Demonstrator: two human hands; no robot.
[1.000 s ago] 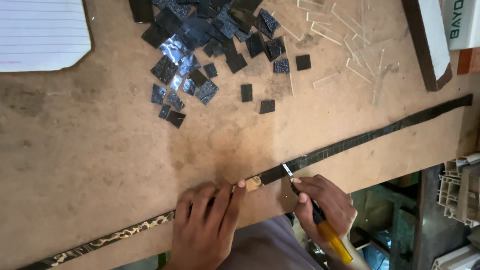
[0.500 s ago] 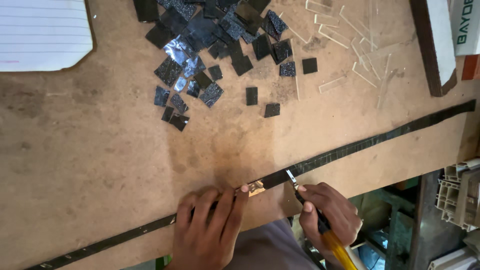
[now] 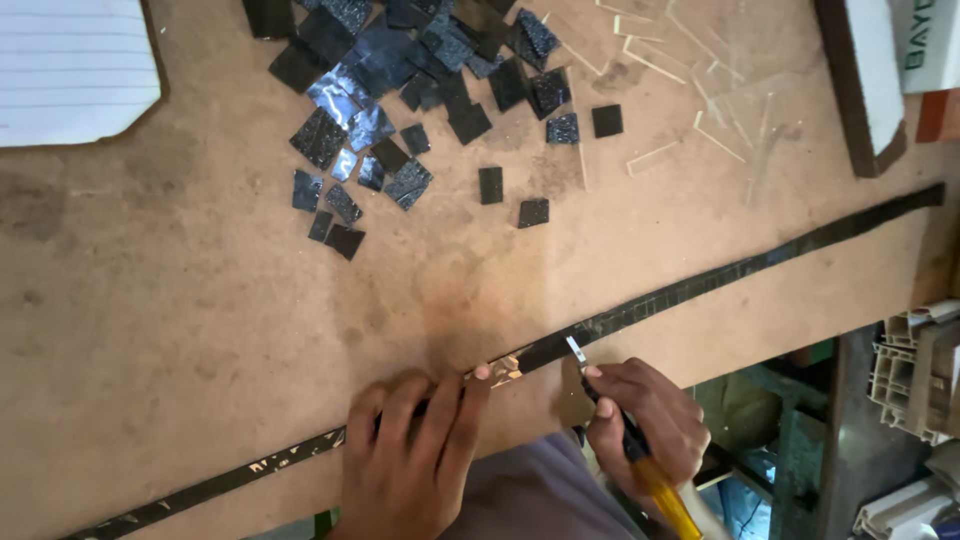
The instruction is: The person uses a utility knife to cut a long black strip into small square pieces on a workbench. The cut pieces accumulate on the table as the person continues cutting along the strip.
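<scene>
- Left hand (image 3: 410,460) lies flat, fingers spread, pinning a long dark strip (image 3: 700,285) to the workbench (image 3: 150,300).
- Right hand (image 3: 645,425) grips a yellow-handled utility knife (image 3: 625,440), blade tip at the strip.
- Cut black squares (image 3: 400,90) lie beyond the strip.

A worn brown board table (image 3: 180,330) fills most of the view, stained in patches and evenly lit. A lined white sheet (image 3: 70,70) lies at its far left corner. Past the table's right edge, pale plastic profiles (image 3: 915,365) are stacked beside a dim, cluttered floor (image 3: 770,450).
</scene>
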